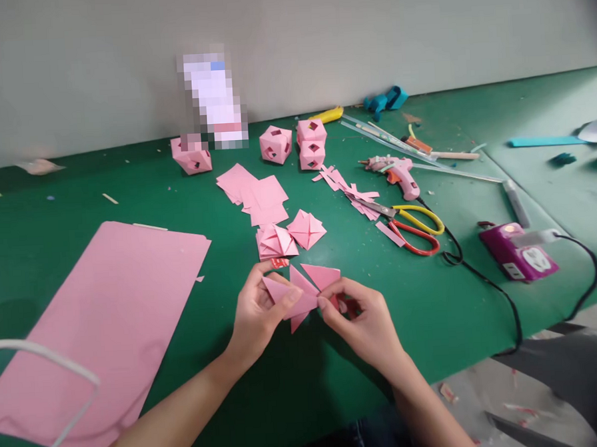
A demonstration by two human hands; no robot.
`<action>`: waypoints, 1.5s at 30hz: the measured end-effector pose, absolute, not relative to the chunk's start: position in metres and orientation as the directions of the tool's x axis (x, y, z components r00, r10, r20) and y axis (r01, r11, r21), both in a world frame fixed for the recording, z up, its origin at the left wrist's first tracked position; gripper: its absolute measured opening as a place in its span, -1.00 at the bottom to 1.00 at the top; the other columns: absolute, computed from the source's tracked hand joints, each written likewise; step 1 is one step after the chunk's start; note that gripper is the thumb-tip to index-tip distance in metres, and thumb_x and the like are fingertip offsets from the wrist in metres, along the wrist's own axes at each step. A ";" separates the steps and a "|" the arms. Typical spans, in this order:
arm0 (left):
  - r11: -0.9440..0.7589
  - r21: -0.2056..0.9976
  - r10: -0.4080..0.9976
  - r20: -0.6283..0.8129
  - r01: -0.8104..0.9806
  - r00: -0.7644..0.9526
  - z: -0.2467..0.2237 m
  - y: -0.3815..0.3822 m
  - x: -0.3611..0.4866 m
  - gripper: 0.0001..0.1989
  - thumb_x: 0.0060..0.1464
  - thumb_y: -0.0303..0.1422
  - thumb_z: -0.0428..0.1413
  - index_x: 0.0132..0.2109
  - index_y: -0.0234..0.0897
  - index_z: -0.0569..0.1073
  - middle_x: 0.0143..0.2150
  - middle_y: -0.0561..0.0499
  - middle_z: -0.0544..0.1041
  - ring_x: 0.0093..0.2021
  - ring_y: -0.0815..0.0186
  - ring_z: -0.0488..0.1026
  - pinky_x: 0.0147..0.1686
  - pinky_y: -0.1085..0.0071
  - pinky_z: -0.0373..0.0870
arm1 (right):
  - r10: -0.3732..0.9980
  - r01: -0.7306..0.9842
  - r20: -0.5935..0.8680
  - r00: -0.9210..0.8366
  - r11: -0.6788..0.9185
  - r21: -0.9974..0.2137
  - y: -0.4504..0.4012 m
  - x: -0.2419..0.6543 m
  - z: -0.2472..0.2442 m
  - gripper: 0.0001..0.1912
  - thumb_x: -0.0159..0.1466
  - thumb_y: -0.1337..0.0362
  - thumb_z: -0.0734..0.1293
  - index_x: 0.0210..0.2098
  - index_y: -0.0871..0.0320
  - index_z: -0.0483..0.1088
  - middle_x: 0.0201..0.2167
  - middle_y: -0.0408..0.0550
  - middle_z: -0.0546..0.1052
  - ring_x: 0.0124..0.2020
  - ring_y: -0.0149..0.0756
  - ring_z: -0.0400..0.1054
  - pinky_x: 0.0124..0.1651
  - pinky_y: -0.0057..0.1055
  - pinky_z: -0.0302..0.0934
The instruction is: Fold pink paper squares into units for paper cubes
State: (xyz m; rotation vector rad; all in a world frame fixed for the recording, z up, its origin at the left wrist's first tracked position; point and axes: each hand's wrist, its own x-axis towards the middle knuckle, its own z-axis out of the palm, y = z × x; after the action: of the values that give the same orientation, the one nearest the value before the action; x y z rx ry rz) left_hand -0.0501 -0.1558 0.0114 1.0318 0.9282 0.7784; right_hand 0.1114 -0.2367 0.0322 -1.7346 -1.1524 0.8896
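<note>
Between my two hands is a pink folded paper piece [302,295] with several pointed flaps sticking out. My left hand [258,312] pinches its left side, thumb on top, and one finger has a red and white wrap. On the right side, my right hand [360,313] grips a corner between thumb and fingertips. Just beyond lie a stack of folded pink papers [274,243] and another folded square [307,230]. Flat pink paper squares [264,198] are spread farther back. Pink paper cubes with openings [276,144] stand near the wall.
Scissors [413,227] with yellow and red handles touch pink paper strips [360,197]. A pink glue gun [396,172] lies behind them, its cord running to the front right edge. A purple power box [519,250] sits right. Large pink sheets [108,327] cover the left.
</note>
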 end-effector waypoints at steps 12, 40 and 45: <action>0.224 0.974 0.809 -0.165 -0.037 0.564 0.007 -0.158 -0.047 -0.53 0.03 -0.38 0.26 0.09 -0.26 0.33 -0.33 0.04 0.47 -0.32 0.33 0.43 -0.23 0.40 0.37 | 0.956 0.442 0.064 0.286 -0.072 -0.894 -0.242 0.125 0.014 -0.82 0.33 0.15 0.33 -0.32 0.10 0.48 -0.43 -0.08 0.54 -0.50 -0.31 0.38 -0.47 -0.45 0.26; 0.170 0.985 0.865 -0.131 -0.037 0.485 0.001 -0.153 -0.054 -0.71 0.15 -0.36 0.20 0.00 -0.21 0.36 -0.36 0.09 0.38 -0.33 0.37 0.39 -0.23 0.42 0.37 | 0.837 0.243 0.035 0.547 -0.119 -0.963 -0.238 0.127 0.039 -0.75 0.31 0.06 0.38 -0.36 0.09 0.51 -0.46 -0.06 0.54 -0.45 -0.29 0.38 -0.46 -0.41 0.23; 0.169 0.984 0.879 -0.125 -0.056 0.461 -0.001 -0.150 -0.054 -0.70 0.15 -0.31 0.21 -0.01 -0.19 0.32 -0.39 0.11 0.38 -0.37 0.36 0.41 -0.25 0.38 0.40 | 0.857 0.187 0.031 0.514 -0.077 -0.979 -0.217 0.149 0.061 -0.70 0.26 0.01 0.41 -0.40 0.11 0.49 -0.52 -0.11 0.49 -0.52 -0.36 0.34 -0.51 -0.45 0.20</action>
State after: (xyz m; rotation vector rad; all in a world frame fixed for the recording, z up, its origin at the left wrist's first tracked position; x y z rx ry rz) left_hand -0.0544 -0.1497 -0.0013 1.2198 0.8613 0.7970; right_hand 0.1492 -0.2170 0.0606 -1.5796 -0.9214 0.7106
